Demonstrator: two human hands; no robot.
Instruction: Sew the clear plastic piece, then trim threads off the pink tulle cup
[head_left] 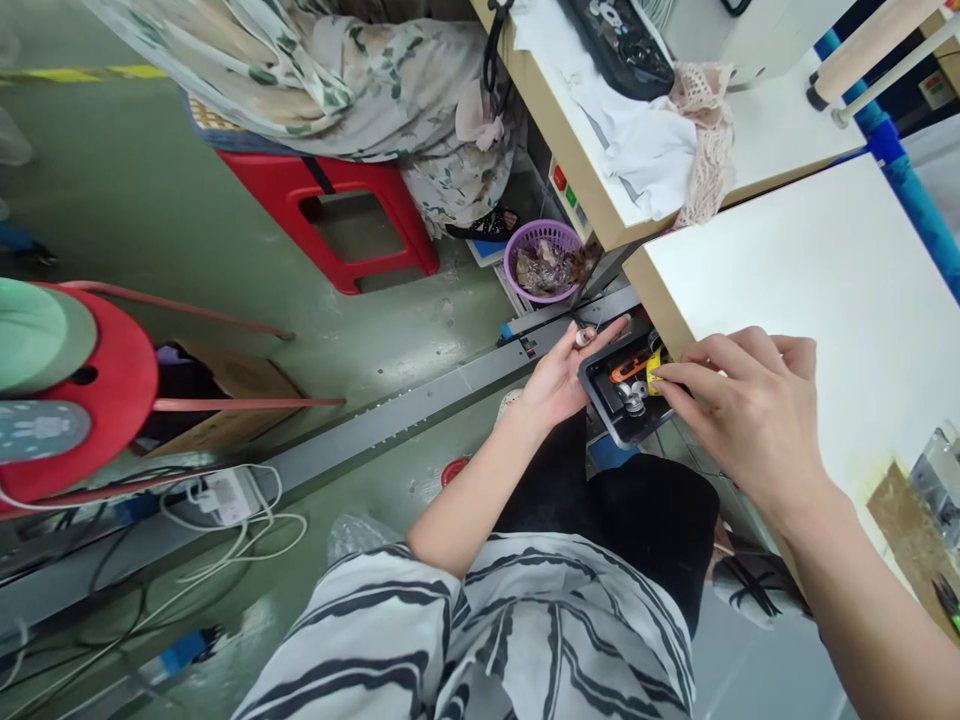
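A small dark drawer (pixel 611 425) sticks out from under the white table. In it lie an orange cutter (pixel 628 370), several metal bobbins (pixel 634 400) and a yellow measuring tape (pixel 654 372). My right hand (pixel 750 410) reaches over the table edge, its thumb and index finger pinched on the yellow tape. My left hand (pixel 566 375) is beside the drawer's left side, palm up, with a small white object (pixel 585 337) at its fingers. The index finger of that hand is stretched out, and the others are curled.
The white table (pixel 810 260) is on the right. A purple basket (pixel 546 262) stands beyond the drawer. A seated person in a floral garment is near a red stool (pixel 337 215). Cables (pixel 247 540) and a metal floor rail (pixel 420 405) lie at left.
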